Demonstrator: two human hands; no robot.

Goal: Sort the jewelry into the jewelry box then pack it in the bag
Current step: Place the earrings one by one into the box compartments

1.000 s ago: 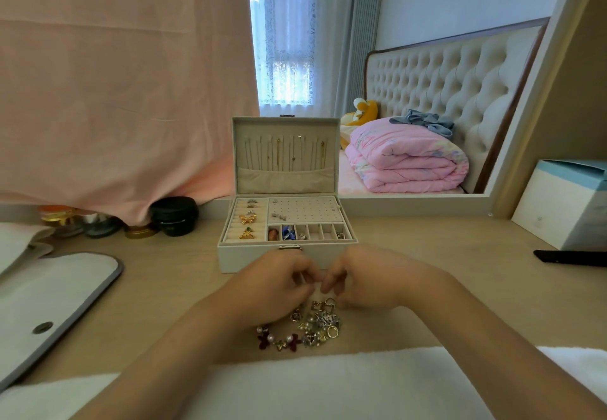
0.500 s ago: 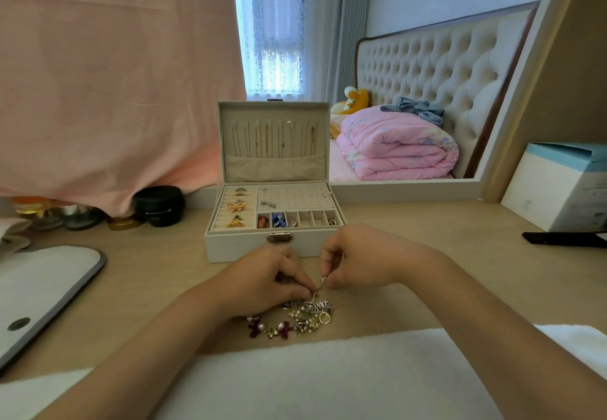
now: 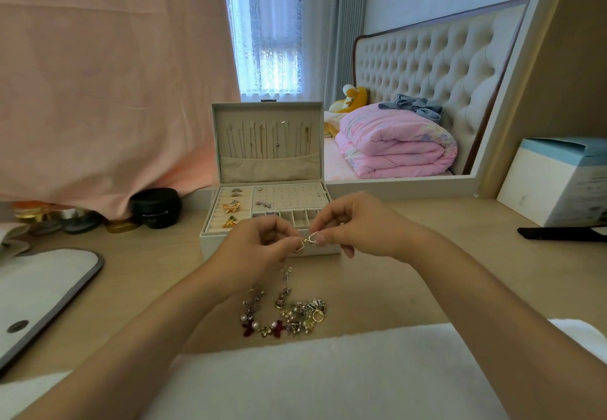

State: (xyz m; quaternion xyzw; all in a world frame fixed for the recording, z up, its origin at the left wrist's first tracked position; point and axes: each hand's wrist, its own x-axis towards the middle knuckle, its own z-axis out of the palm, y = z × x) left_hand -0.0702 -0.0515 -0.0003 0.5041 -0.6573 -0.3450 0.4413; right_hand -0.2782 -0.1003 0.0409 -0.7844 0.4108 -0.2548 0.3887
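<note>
A cream jewelry box (image 3: 267, 157) stands open at the middle of the wooden desk, with gold bow pieces in its ring rolls and chains hanging in its lid. My left hand (image 3: 259, 249) and my right hand (image 3: 348, 226) meet just in front of the box. Both pinch one small silver earring (image 3: 308, 241) between their fingertips, and a charm strand dangles below it. A pile of mixed jewelry (image 3: 285, 316) with red bows, pearls and gold rings lies on the desk under my hands. The white bag (image 3: 39, 291) with grey trim lies flat at the left.
A black round case (image 3: 156, 207) and small jars sit at the back left under a pink cloth. At the right stand a white and blue box (image 3: 558, 183) and a flat black object (image 3: 563, 233). A white towel (image 3: 312, 373) covers the desk's near edge. A mirror rises behind the box.
Both hands rose from the jewelry pile toward the box front, lifting a small earring pinched between them. The camera view shifted slightly.
</note>
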